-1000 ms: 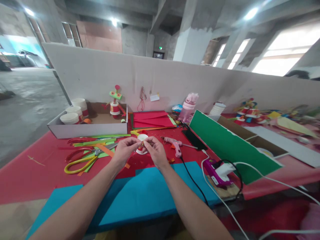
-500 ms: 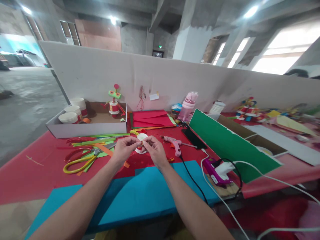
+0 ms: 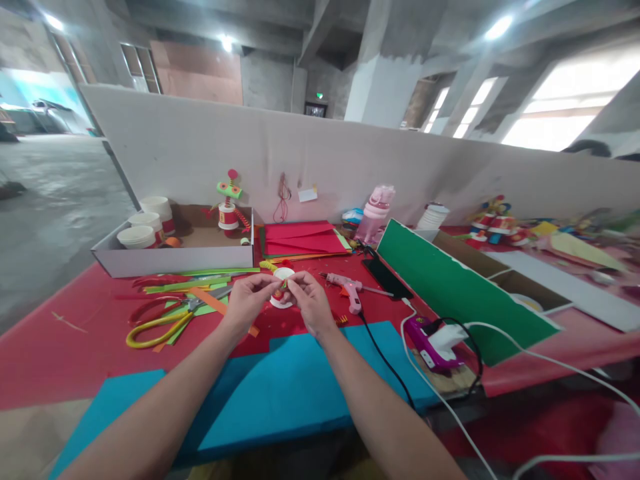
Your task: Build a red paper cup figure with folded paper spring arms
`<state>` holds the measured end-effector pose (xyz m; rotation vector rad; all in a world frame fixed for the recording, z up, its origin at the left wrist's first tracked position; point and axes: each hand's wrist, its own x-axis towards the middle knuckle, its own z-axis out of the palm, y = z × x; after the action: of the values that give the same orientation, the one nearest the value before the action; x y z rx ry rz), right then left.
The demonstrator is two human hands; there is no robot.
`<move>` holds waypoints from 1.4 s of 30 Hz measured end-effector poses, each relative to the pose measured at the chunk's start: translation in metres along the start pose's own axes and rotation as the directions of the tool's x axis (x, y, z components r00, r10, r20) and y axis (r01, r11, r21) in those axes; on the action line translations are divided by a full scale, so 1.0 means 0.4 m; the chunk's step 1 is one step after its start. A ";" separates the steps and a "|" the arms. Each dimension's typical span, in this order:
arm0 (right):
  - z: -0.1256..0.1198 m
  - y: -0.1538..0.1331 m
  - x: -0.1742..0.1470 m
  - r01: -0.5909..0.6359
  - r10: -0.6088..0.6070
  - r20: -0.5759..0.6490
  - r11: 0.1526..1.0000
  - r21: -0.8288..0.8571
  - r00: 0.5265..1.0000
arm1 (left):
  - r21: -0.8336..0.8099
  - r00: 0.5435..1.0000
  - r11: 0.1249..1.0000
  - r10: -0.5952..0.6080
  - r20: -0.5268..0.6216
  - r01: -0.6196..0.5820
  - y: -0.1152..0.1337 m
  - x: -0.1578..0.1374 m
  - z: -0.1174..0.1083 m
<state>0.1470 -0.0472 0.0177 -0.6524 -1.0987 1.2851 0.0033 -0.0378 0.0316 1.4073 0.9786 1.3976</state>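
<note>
Between my fingertips is a small green paper piece point(image 3: 285, 284), its far side hidden by the fingers. My left hand point(image 3: 251, 297) pinches it from the left, closed at thumb and forefinger. From the other side my right hand point(image 3: 311, 301) is also closed in a pinch on it. Just behind the fingers stands a white and red paper cup point(image 3: 284, 273), partly covered by them. To the right of my right hand lies a pink glue gun point(image 3: 351, 291). Scissors with yellow handles point(image 3: 157, 331) rest left of my left hand, among green and orange paper strips point(image 3: 210, 300).
A shallow box point(image 3: 175, 260) at the back left holds paper cups and a paper-cup figure point(image 3: 229, 215). Red paper sheets point(image 3: 303, 238) lie behind the cup. Right are a phone point(image 3: 386, 278), a purple power strip point(image 3: 435, 345) with cables, and a green board point(image 3: 460, 290). Blue board point(image 3: 300, 380) covers the front.
My hands stay in nearly the same place. The small paper piece between the fingertips has turned a little and shows more green. Nothing else has visibly moved.
</note>
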 end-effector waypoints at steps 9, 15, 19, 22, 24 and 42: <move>0.000 -0.011 0.008 -0.008 0.030 -0.082 0.966 0.257 0.996 | 0.202 0.959 0.939 0.281 0.013 -0.278 -0.003 -0.003 -0.007; 0.007 -0.017 0.005 -0.036 0.060 -0.086 0.964 0.262 0.994 | 0.388 0.893 0.806 0.424 0.151 -0.448 -0.001 -0.019 0.001; 0.005 -0.014 0.005 -0.028 0.055 -0.109 0.972 0.233 0.993 | 0.462 0.863 0.730 0.450 0.229 -0.503 0.003 -0.024 0.005; 0.002 -0.010 0.006 -0.037 0.060 -0.116 0.980 0.195 0.991 | 0.487 0.849 0.697 0.462 0.256 -0.526 0.005 -0.025 0.006; 0.001 -0.009 0.006 -0.042 0.063 -0.115 0.982 0.182 0.991 | 0.504 0.842 0.676 0.467 0.270 -0.537 0.004 -0.024 0.005; 0.002 -0.008 0.008 -0.037 0.060 -0.100 0.975 0.218 0.993 | 0.438 0.884 0.770 0.436 0.171 -0.464 0.002 -0.016 0.006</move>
<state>0.1474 -0.0450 0.0217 -0.5792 -0.8465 1.3739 0.0054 -0.0442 0.0305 2.1522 1.0223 1.5029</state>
